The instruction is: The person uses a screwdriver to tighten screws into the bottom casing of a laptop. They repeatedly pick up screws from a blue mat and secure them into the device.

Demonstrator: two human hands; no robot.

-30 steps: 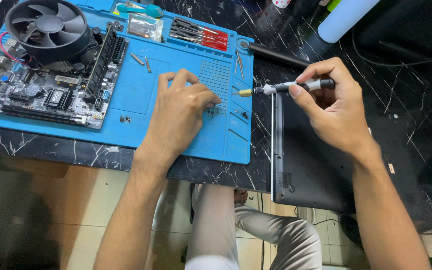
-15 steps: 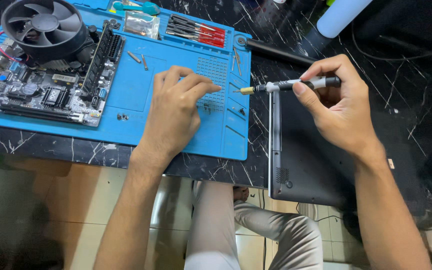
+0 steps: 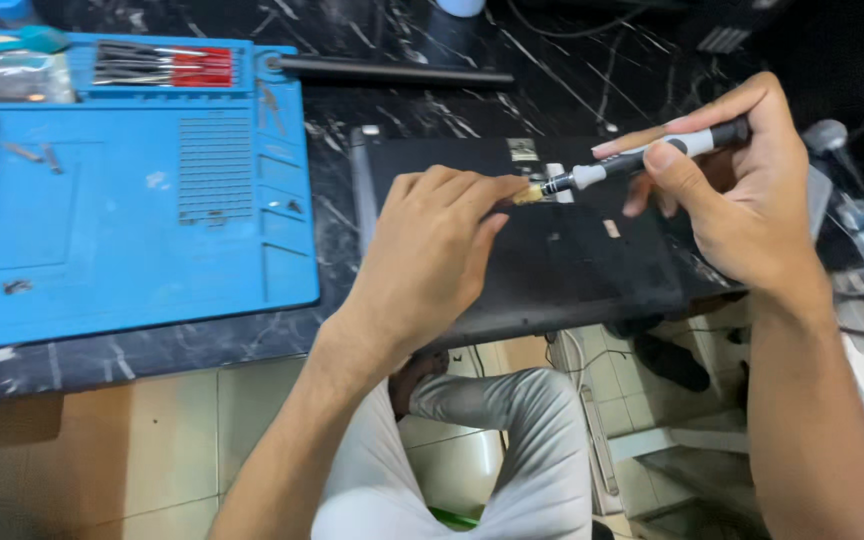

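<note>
The right hand (image 3: 742, 200) has its grip clamped on the screwdriver (image 3: 642, 160); the left hand (image 3: 432, 250) pinches the tip, over the black laptop (image 3: 552, 260) on the table (image 3: 432, 90). A loosened pinch could drop any screw there.

blue mat (image 3: 102, 270); black tabletop (image 3: 432, 100) with white veining; black laptop (image 3: 592, 270); screwdriver (image 3: 642, 158) with black-and-white handle and brass-coloured tip; red-handled tools (image 3: 162, 66) on the mat; light grey trousers (image 3: 492, 440); beige floor tiles (image 3: 132, 450).
</note>
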